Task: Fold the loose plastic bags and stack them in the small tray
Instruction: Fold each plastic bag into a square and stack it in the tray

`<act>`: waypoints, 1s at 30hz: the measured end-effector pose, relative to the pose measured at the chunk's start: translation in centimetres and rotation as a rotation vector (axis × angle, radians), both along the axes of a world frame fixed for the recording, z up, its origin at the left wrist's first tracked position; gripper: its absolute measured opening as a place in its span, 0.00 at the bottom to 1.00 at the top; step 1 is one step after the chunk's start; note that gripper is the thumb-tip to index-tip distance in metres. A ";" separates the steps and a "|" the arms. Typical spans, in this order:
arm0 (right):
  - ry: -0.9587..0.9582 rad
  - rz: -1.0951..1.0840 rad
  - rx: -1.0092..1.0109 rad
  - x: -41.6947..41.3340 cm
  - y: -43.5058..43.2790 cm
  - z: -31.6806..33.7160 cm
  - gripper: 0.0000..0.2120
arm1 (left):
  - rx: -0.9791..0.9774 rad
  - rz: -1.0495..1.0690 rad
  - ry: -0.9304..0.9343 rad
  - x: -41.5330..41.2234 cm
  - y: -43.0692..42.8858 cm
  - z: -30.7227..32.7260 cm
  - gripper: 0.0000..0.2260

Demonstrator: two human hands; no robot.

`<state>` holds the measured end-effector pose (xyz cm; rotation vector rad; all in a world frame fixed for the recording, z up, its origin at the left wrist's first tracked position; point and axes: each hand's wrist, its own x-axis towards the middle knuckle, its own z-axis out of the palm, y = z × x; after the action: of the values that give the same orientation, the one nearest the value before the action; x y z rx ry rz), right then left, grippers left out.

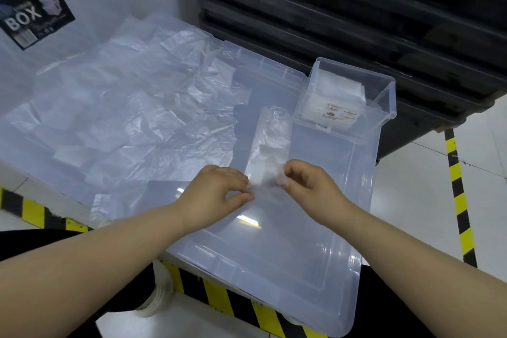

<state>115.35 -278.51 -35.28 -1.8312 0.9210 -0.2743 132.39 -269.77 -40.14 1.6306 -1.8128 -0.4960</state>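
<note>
- In the head view, the left hand point(219, 189) and the right hand point(307, 181) are close to each other over a big clear box lid point(315, 241).
- Each hand pinches the near end of one plastic bag point(270, 140) between thumb and curled fingers, one at each corner.
- This bag lies as a long narrow strip on the lid and reaches away towards the small tray point(389, 96).
- The tray stands on the far right part of the lid, and folded bags point(337, 88) lie stacked inside it.
- A pile of loose bags point(123, 107) covers the left part of the lid.
- Behind the tray are stacked black crates point(356, 8).
- At the far left I see a label point(35, 14) with the word "BOX".
</note>
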 end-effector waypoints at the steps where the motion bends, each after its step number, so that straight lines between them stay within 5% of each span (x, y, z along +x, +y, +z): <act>1: 0.006 -0.045 0.040 0.2 -0.2 0.0 0.10 | 0.029 0.045 0.079 -0.2 -0.1 -0.1 0.18; 7: 0.082 -0.212 0.210 1.2 -1.9 -0.3 0.10 | 0.318 0.284 0.324 -1.6 -0.7 0.8 0.02; 11: 0.156 -0.233 0.247 1.9 -2.4 -0.2 0.12 | 0.334 0.379 0.365 -2.0 -0.8 1.1 0.08; 16: 0.137 -0.276 0.365 2.2 -2.6 0.1 0.10 | 0.213 0.385 0.050 -2.2 -0.4 1.7 0.11; 20: 0.189 -0.181 0.320 1.8 -2.7 0.0 0.13 | 0.190 0.334 -0.183 -1.7 -0.7 1.6 0.01; 25: 0.183 -0.201 0.242 2.0 -2.5 -0.5 0.10 | -0.219 0.076 -0.434 -1.3 -0.6 0.0 0.11; 30: 0.204 -0.237 0.168 2.4 -2.4 -0.9 0.10 | -0.167 -0.154 -0.614 -2.1 0.3 0.1 0.17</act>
<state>117.71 -280.87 -36.17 -1.6168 1.2688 -0.1519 130.33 -269.45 -40.07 1.6431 -2.3577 0.1185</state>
